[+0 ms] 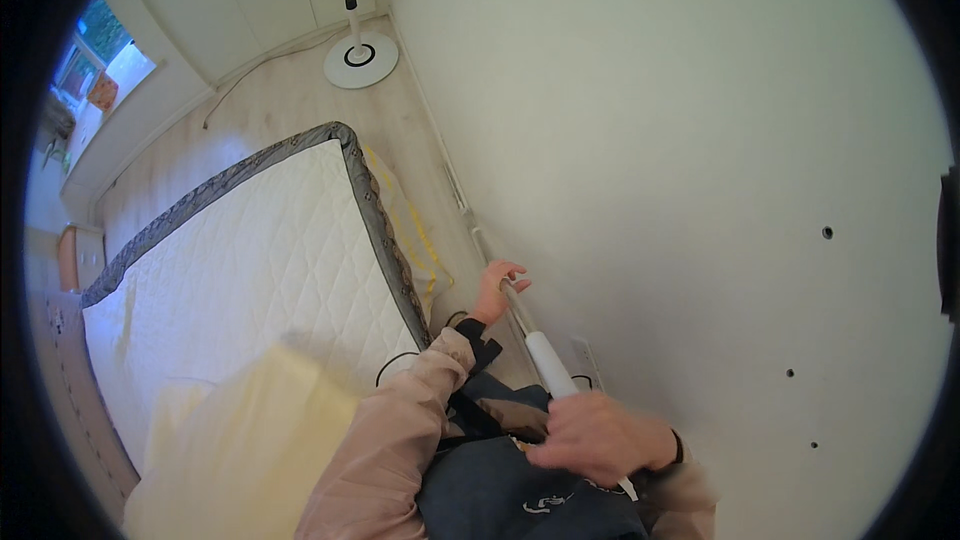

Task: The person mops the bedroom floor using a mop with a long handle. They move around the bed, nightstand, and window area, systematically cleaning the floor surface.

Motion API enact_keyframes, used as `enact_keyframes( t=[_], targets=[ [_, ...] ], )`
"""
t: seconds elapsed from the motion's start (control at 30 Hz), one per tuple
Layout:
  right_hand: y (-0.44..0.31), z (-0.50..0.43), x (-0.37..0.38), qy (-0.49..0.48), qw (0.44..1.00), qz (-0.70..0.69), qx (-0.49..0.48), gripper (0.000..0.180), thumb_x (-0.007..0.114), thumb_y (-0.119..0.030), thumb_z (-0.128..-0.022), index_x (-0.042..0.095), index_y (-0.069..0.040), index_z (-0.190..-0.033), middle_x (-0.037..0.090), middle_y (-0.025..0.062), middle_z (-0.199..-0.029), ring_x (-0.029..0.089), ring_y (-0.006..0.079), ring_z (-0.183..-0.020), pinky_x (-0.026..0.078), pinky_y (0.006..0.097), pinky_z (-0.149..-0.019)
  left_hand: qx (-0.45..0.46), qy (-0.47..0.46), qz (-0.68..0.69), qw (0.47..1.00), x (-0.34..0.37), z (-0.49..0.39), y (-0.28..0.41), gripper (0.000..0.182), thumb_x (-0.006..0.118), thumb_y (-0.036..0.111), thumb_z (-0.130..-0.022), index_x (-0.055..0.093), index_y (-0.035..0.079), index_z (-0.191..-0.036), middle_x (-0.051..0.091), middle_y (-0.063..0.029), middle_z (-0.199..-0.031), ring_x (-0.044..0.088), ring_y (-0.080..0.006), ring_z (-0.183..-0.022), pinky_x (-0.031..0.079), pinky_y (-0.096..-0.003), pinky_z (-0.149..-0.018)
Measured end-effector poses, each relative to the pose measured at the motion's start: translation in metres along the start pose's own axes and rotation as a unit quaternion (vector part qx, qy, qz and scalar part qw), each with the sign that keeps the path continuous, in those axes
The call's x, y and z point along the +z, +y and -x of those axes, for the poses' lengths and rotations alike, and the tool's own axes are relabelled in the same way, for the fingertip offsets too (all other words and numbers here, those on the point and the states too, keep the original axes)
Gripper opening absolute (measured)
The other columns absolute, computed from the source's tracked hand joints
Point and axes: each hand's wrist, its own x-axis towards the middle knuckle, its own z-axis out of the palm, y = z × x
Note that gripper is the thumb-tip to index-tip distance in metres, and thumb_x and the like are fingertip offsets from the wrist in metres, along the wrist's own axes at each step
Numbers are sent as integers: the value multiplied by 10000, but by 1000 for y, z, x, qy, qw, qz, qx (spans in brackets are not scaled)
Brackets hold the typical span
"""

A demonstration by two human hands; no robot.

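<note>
My right hand (pixel 600 439) grips the lower end of a pole with a white handle (pixel 551 364) at the lower middle. Farther up, my left hand (pixel 499 292) rests against the pole's thin shaft, some of its fingers lifted and apart. The pole slants up and left along the foot of the wall; its far end is hard to make out. A bed mattress with a quilted white top (pixel 292 240) and a grey patterned border lies left of my left arm. Pale yellow cloth (pixel 255 450) is bunched over its near part, blurred.
A white pedestal fan (pixel 360 60) stands in the far corner, with a cable on the floor. A plain wall (pixel 675 165) with several dark holes rises on the right, a socket (pixel 585 360) low on it. Yellow-striped cloth (pixel 416 240) hangs beside the mattress. A window is at upper left.
</note>
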Motion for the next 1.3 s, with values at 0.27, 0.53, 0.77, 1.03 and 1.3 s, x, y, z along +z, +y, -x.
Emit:
enact_keyframes(
  t=[0.27,0.53,0.77,1.03,1.3],
  targets=[
    [6,-17,-4,-46,997,-58,-12,154,620,-76,-800,598,-20,-941,545,100,-640,557,310,-653,417,396,-619,21,-98,-27,995,-29,8,-18,150,814,110,-695,668,104,-726,603,-86,-690,592,-310,-713,451,-404,-619],
    [-37,-29,-21,-37,998,-33,-30,218,560,-22,-847,644,69,-1026,499,92,-629,526,290,-600,451,374,-639,39,-135,-25,990,-41,25,27,140,803,108,-701,667,92,-731,600,-95,-675,586,-327,-712,455,-420,-640],
    [-5,-53,-12,-7,995,95,24,360,630,-45,-760,636,7,-1116,534,73,-735,546,281,-717,434,396,-771,-13,-16,4,1000,-34,-14,1,142,777,84,-728,675,92,-827,606,-95,-748,578,-316,-751,450,-392,-686],
    [12,-14,-11,-54,993,-99,21,510,614,-16,-780,570,5,-1288,560,95,-750,541,289,-720,416,395,-766,14,-80,-11,997,-27,10,-17,155,784,80,-701,647,122,-763,588,-77,-733,584,-311,-771,448,-433,-707],
    [-27,32,-7,264,960,-42,86,171,731,-152,-789,706,-22,-897,628,80,-798,589,249,-790,399,443,-761,20,-213,-96,972,-21,17,28,82,707,50,-705,633,75,-725,573,-115,-714,578,-341,-747,454,-450,-664]
  ],
)
